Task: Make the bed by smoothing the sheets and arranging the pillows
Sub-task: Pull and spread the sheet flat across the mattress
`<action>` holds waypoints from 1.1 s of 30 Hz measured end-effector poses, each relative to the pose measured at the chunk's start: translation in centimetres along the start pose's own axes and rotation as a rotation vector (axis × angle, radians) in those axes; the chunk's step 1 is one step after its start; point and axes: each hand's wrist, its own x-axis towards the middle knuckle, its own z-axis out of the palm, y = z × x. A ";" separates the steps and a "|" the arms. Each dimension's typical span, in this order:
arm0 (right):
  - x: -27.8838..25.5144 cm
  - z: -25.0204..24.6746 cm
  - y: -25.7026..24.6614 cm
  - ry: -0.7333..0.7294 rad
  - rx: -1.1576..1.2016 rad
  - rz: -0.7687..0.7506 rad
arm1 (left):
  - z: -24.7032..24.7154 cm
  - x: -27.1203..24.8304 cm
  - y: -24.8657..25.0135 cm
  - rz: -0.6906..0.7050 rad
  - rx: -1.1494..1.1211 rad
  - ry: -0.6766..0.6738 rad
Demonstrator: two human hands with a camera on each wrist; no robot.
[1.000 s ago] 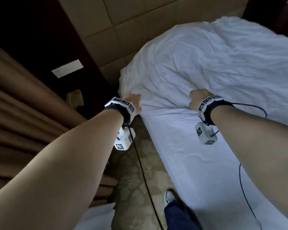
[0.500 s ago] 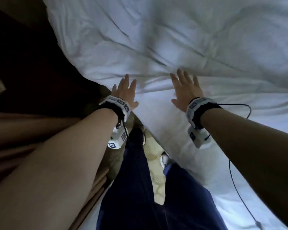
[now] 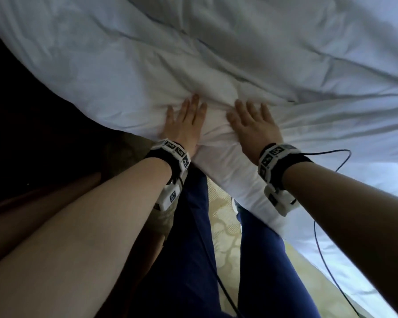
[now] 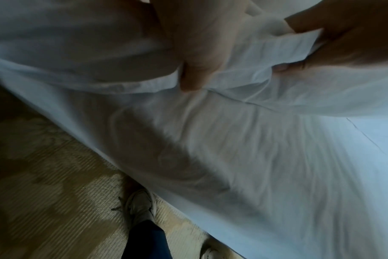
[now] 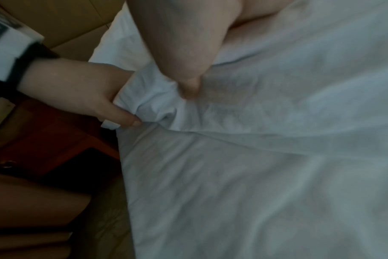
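Sheet (image 3: 216,72) is lying bunched on the bed; from the head view left hand (image 3: 184,122) and right hand (image 3: 253,127) are looking flat, but wrist views are showing both thumbs pinching a fold.

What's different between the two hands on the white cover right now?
The left hand sits at the cover's edge, next to the dark floor side; the right hand lies further in over the bed. The left hand's thumb pinches a bunched fold against the mattress side, as the right wrist view shows; the right hand's thumb hooks under the cover's hem. Both lay their fingers straight on top, side by side, and both wrists carry marker bands.
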 end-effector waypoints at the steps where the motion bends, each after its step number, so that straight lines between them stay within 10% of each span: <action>1: -0.2 -0.3 -0.1 -0.012 0.022 0.004 | 0.0 -0.1 -0.2 0.002 -0.007 -0.004; 8: -4.8 -4.1 -1.2 0.045 0.120 -0.036 | -3.9 -3.5 0.1 -0.042 -0.160 -0.002; 18: -17.3 -15.0 -2.1 0.256 0.189 -0.127 | -12.0 -15.5 -0.1 -0.140 -0.231 0.490; 33: -21.8 -22.5 1.5 0.450 0.189 -0.122 | -19.9 -16.8 -4.3 -0.497 -0.485 0.699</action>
